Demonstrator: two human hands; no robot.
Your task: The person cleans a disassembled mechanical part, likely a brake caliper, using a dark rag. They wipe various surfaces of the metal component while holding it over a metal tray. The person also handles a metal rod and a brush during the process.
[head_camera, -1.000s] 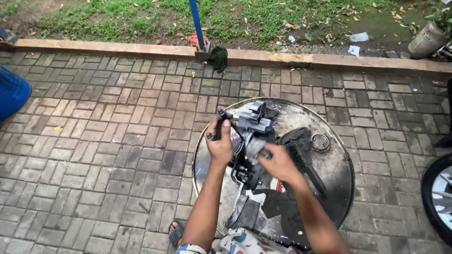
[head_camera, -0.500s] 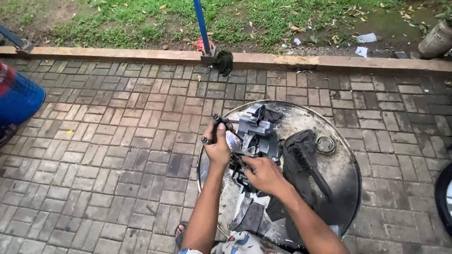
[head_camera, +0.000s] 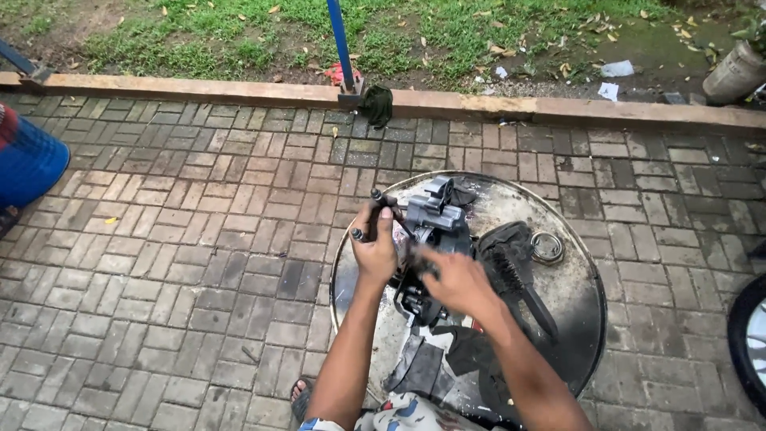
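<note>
Outdoors, left hand (head_camera: 373, 254) fingers gripping engine part (head_camera: 435, 227), right hand (head_camera: 455, 281) blurred, grip unclear

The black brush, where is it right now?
In the head view, the black brush lies on the round metal drum top, just right of the right hand.

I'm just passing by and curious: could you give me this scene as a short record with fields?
Setting: brick paving beside a grass strip
Work surface: round metal drum top
Left hand: grips a dark T-shaped tool
Right hand: on a grey metal engine part
Nearby: black brush, dark rags, blue barrel, blue pole
</note>
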